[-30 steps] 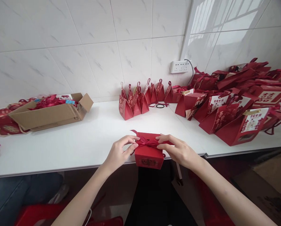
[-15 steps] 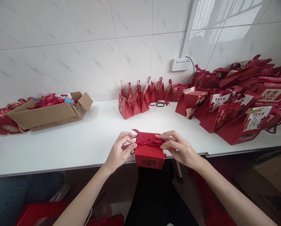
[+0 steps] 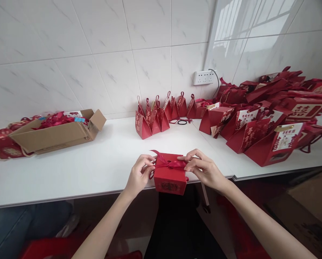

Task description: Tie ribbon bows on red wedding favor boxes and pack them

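Note:
A small red gift box (image 3: pixel 169 180) sits at the front edge of the white table, its near face bearing a dark printed pattern. Across its top runs a dark red ribbon (image 3: pixel 168 164) with a knot near the middle. My left hand (image 3: pixel 139 172) pinches the ribbon at the box's left side, thumb against fingers, and a loose ribbon tail sticks up just above it. On the right, my right hand (image 3: pixel 202 168) has its fingers closed on the ribbon's other side, with one fingertip touching the box top.
Several small triangular red boxes (image 3: pixel 151 122) stand near the tiled wall. A cardboard box (image 3: pixel 53 138) with red ribbons lies at the left. Many red gift boxes (image 3: pixel 268 144) are piled on the right. A power strip (image 3: pixel 203 77) hangs on the wall. Someone's jeans-clad leg (image 3: pixel 28 223) shows lower left.
Both hands keep hold of the ribbon, and the left has shifted slightly outward. The ribbon's left part looks drawn a little tighter. The camera view has tilted slightly.

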